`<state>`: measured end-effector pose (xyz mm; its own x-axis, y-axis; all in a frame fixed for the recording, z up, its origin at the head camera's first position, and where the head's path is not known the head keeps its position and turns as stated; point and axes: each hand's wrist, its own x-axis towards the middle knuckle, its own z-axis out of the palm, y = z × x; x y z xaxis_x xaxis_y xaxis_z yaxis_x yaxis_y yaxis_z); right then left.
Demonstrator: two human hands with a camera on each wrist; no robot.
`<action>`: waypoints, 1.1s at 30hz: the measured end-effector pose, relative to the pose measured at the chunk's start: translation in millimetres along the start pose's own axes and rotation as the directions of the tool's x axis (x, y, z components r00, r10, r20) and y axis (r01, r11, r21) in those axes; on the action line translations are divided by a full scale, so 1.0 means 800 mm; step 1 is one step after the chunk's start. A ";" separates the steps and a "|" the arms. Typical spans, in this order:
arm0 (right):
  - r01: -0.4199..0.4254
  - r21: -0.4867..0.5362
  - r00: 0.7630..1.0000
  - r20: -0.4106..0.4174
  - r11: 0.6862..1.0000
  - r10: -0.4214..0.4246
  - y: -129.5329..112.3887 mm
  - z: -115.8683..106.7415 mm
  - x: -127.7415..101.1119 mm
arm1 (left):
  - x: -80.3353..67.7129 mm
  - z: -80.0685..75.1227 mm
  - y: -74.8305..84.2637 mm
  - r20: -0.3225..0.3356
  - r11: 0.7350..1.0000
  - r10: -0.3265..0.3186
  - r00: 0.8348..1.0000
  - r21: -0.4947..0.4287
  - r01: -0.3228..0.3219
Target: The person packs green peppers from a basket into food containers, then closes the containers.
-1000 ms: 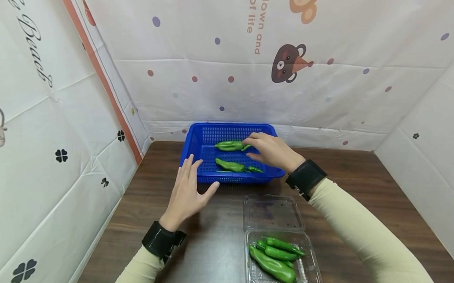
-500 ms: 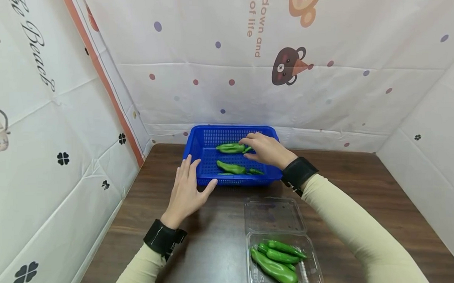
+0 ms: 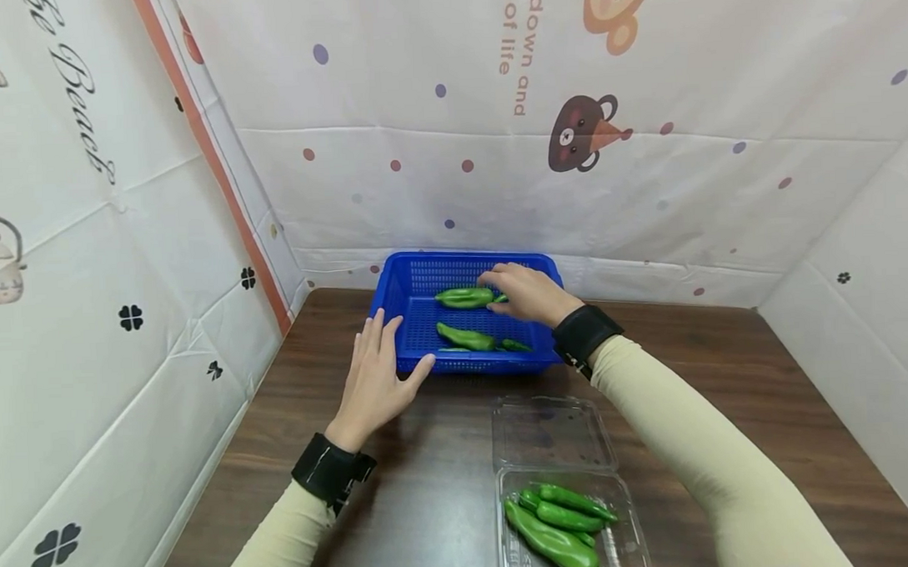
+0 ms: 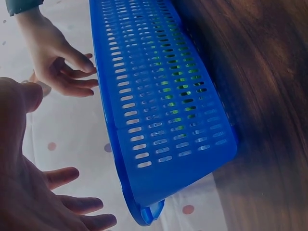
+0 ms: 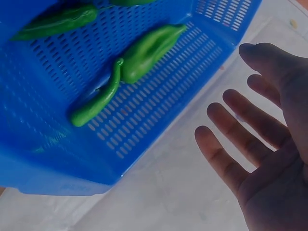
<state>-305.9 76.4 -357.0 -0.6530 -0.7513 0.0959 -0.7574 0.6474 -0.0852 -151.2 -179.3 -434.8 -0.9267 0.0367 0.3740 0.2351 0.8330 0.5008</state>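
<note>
A blue perforated basket (image 3: 494,365) stands at the back of the table, with several green peppers inside. One large pepper (image 3: 464,298) lies toward its back wall, and another (image 3: 467,339) lies near its front. My right hand (image 3: 531,294) hovers over the basket's right side, fingers bent loosely with nothing between them. In the right wrist view, a thin curved pepper (image 5: 98,103) lies against the large one, apart from the fingers. My left hand (image 3: 375,380) is by the basket's front left corner, fingers spread and holding nothing. The left wrist view shows it beside the basket wall (image 4: 178,163).
A clear plastic clamshell box (image 3: 506,549) lies unfolded in front of the basket, its lid (image 3: 553,438) toward the back. Several green peppers (image 3: 553,539) lie in it. A printed white sheet (image 3: 421,193) hangs behind and along both sides of the wooden table (image 3: 689,350).
My right hand has shifted slightly left over the basket, still holding nothing. The left hand stays nearly in place, and the head view has moved a little.
</note>
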 end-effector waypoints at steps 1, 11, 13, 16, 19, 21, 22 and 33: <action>-0.001 0.006 1.000 0.003 1.000 0.001 0.001 0.000 0.002 | 0.000 0.000 0.000 -0.001 1.000 0.002 1.000 0.003 -0.002; -0.011 0.009 0.999 0.040 1.000 0.011 0.005 0.011 0.024 | 0.005 -0.001 -0.007 0.027 1.000 -0.017 0.999 0.026 0.016; -0.020 0.023 0.998 0.052 1.000 0.019 0.006 0.016 0.029 | 0.004 0.000 -0.008 0.026 0.999 -0.022 0.999 0.028 0.021; -0.027 0.027 0.997 0.074 0.999 0.025 0.009 0.018 0.038 | 0.006 -0.002 -0.007 0.035 0.999 -0.028 0.999 0.034 0.027; -0.029 0.024 0.995 0.098 0.999 0.026 0.011 0.023 0.046 | 0.006 -0.001 -0.008 0.056 0.998 -0.039 0.998 0.044 0.036; -0.034 0.025 0.994 0.109 0.999 0.031 0.011 0.028 0.050 | 0.005 0.000 -0.009 0.065 0.998 -0.044 0.997 0.050 0.041; -0.037 0.030 0.993 0.110 0.999 0.033 0.011 0.030 0.052 | 0.005 0.001 -0.009 0.065 0.998 -0.045 0.997 0.054 0.041; -0.058 0.064 0.985 0.166 0.996 0.046 0.016 0.046 0.083 | 0.008 0.006 -0.017 0.065 0.994 -0.073 0.995 0.089 0.067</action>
<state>-359.1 30.2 -388.1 -0.6779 -0.7314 -0.0746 -0.7168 0.6801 -0.1539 -162.0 -187.8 -442.5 -0.9584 0.0119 0.2851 0.1457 0.8794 0.4532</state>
